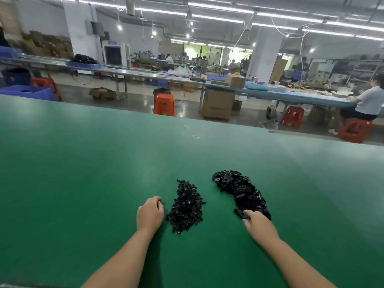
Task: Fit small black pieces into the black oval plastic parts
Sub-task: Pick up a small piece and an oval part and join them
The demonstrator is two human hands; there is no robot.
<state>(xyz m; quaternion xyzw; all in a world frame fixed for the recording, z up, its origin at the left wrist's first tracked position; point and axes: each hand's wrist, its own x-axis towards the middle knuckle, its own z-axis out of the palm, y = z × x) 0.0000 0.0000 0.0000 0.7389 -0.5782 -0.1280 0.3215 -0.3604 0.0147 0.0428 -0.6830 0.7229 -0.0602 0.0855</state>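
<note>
Two black heaps low-centre on the green tabletop (83, 173): small pieces (186, 206), oval parts (241, 192). Left hand (150, 213) fingers curled beside the pieces, right hand (257, 224) fingers touching the ovals' edge; pinching or not, can't tell.

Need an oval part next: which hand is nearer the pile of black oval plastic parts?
Right. The right hand has its fingers at the near end of the pile of black oval plastic parts; the left hand lies beyond the pile of small black pieces.
</note>
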